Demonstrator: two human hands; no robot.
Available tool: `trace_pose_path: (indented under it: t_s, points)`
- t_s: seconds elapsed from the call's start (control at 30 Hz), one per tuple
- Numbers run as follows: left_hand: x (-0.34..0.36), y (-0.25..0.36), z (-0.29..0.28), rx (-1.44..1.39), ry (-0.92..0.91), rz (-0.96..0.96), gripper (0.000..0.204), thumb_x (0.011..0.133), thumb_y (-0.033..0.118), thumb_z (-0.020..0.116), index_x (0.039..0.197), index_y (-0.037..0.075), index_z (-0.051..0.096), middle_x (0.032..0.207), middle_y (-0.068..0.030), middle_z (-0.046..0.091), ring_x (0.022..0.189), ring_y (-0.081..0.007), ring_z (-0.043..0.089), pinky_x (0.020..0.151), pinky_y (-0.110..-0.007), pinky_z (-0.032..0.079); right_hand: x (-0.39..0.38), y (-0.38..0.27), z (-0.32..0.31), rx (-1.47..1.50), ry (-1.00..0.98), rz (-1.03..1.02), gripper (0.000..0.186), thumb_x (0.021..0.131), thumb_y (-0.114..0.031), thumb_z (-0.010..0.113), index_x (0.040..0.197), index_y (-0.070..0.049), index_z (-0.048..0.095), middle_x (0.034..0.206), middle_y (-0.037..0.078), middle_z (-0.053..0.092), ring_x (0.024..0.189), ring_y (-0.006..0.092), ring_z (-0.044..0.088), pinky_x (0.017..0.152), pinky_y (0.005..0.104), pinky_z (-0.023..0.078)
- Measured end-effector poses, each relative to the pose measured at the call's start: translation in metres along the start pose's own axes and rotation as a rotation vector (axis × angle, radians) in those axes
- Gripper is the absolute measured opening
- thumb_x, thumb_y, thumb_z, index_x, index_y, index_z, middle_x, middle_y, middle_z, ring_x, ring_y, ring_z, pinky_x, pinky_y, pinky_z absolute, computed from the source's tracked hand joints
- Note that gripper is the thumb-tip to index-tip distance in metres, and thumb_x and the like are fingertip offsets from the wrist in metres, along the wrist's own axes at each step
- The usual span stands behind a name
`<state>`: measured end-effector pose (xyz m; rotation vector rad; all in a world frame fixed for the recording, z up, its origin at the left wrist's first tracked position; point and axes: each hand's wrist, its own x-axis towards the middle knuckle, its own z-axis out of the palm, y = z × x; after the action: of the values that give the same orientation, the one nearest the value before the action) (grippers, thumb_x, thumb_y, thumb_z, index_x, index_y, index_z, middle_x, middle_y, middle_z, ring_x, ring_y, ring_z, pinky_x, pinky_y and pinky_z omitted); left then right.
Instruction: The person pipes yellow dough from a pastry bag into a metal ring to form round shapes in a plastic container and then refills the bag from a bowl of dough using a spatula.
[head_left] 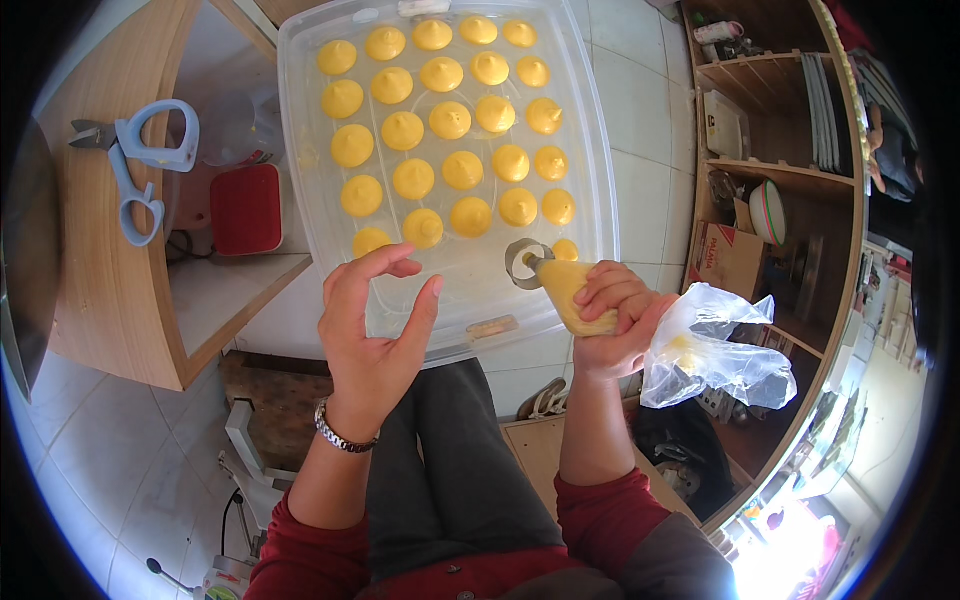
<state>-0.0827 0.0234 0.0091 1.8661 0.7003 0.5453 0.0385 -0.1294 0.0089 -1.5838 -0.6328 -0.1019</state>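
Observation:
My right hand (620, 305) grips a clear piping bag (560, 295) of yellow batter, its twisted plastic top spilling out to the right. The bag's nozzle (536, 262) points into a metal ring (512, 275) over a translucent plastic tray (300, 120). Rows of yellow piped rounds (450, 118) cover several parts of the tray. My left hand (380, 325), wearing a metal watch, is open with thumb and fingers apart above the tray's lower left, near a yellow round (371, 240). Whether the ring touches the tray or is held up is hard to tell.
Blue-handled scissors (150, 145) lie on a wooden cabinet (160, 330) at left, with a red square object (245, 210) in its recess. Wooden shelving (775, 170) with boxes and bowls stands at right. Tiled floor (640, 120) shows around the tray, and sandals (545, 398) below it.

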Motion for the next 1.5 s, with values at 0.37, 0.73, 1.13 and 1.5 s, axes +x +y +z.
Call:
trace_pose_path:
  t_s: [0.37,0.73,1.13,1.5]
  points:
    - [0.000,0.003,0.004,0.028,-0.013,0.018,0.031,0.071,0.001,0.067,0.100,0.003,0.055,0.083,-0.0053,0.059,0.080,-0.0120,0.054,0.077,-0.025,0.042,0.003,-0.003,0.005,0.041,0.145,0.046,0.041,0.094,-0.020,0.022,0.054,-0.013,0.026,0.040,0.007,0.037,0.039,0.0171,0.040,0.060,0.0350,0.044]
    - [0.000,0.003,0.007,0.035,-0.032,0.017,0.029,0.072,0.002,0.067,0.099,0.003,0.056,0.082,-0.0051,0.059,0.079,-0.0120,0.054,0.076,-0.025,0.042,0.003,-0.006,0.005,0.061,0.168,0.100,0.042,0.094,-0.021,0.021,0.052,-0.014,0.025,0.038,0.005,0.034,0.037,0.0153,0.037,0.058,0.0316,0.042]
    - [0.004,0.006,0.024,0.070,-0.256,0.027,0.037,0.069,0.002,0.066,0.103,0.003,0.053,0.093,-0.0106,0.057,0.086,-0.0214,0.056,0.077,-0.030,0.044,0.001,-0.003,0.002,0.092,0.144,0.076,0.043,0.094,-0.021,0.023,0.052,-0.014,0.025,0.039,0.004,0.033,0.037,0.0141,0.035,0.055,0.0301,0.040]
    - [0.013,-0.001,0.072,0.130,-0.564,0.090,0.056,0.064,-0.001,0.065,0.115,0.004,0.045,0.114,-0.0138,0.045,0.105,-0.0305,0.045,0.089,-0.034,0.039,0.017,-0.015,-0.023,0.467,0.741,0.355,0.039,0.091,-0.026,0.035,0.055,-0.015,0.027,0.045,0.001,0.031,0.043,0.0125,0.034,0.057,0.0301,0.037]
